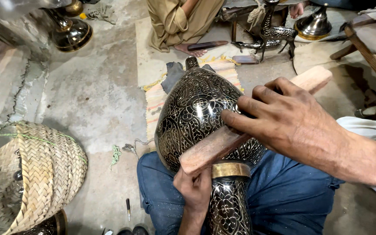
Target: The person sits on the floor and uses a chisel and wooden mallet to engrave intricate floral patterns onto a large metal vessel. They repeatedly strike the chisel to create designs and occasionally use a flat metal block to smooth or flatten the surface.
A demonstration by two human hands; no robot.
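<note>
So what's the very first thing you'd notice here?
A big black vase covered in fine silvery engraved patterns lies across the person's blue-trousered lap in the middle. The right hand presses a wooden block against it, and the left hand grips near its brass band. At the lower left sits a woven straw basket.

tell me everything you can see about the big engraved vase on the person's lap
The vase is a large dark metal piece covered in fine silver-coloured floral engraving, with a bulbous body, a brass-coloured band and an engraved neck below it. It lies tilted across blue-trousered knees. A wooden block rests across its body, pressed by the right hand; the left hand steadies it near the band.
</note>
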